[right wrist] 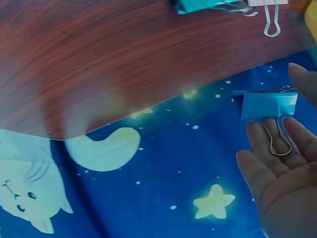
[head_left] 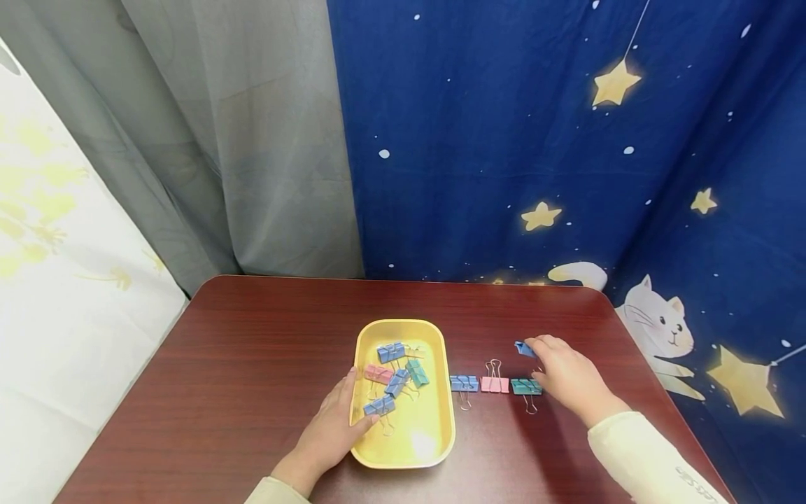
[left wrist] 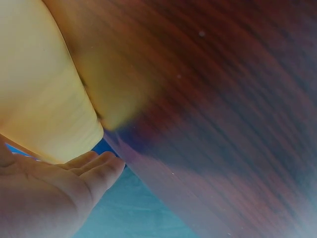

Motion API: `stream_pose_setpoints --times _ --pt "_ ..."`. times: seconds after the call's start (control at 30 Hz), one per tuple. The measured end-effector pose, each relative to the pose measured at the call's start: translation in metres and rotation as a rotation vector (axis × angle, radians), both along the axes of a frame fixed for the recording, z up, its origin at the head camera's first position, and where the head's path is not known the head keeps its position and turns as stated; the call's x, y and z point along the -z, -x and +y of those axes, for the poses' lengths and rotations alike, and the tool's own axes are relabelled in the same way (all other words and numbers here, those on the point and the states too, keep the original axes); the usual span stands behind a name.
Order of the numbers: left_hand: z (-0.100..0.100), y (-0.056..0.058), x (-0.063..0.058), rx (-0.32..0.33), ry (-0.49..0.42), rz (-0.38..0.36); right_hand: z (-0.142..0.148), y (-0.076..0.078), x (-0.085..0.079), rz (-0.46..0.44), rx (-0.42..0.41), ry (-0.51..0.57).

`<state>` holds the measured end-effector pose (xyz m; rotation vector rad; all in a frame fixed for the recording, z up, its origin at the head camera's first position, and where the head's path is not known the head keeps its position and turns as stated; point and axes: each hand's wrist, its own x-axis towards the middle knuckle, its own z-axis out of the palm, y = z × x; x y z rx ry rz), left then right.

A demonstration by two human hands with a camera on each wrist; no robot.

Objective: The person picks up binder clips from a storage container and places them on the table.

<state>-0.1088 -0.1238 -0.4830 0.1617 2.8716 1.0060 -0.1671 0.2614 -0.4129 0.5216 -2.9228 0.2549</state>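
My right hand [head_left: 569,374] holds a blue binder clip [right wrist: 270,105] above the table, beyond the right end of a row of clips. In the right wrist view its wire handle lies against the fingers, with the thumb at the clip's other side. The row has a blue binder clip [head_left: 464,383], a pink one [head_left: 495,385] and a green one [head_left: 526,386]. My left hand [head_left: 330,423] grips the left side of a yellow tray [head_left: 434,448], thumb over the rim and fingers along the outer wall. Several blue, pink and green binder clips [head_left: 379,373] lie inside the tray.
A dark red wooden table [head_left: 252,364] carries everything. Its far edge runs along a grey curtain [head_left: 283,140] and a blue curtain [head_left: 472,140] with stars and a cat. White patterned cloth [head_left: 75,315] hangs at the left.
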Motion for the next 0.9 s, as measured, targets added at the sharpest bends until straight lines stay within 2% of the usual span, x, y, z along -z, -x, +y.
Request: stream_pose_setpoints --times 0.9 --pt "0.001 0.001 0.000 0.001 -0.009 -0.002 0.037 -0.009 0.022 -0.046 0.026 -0.032"
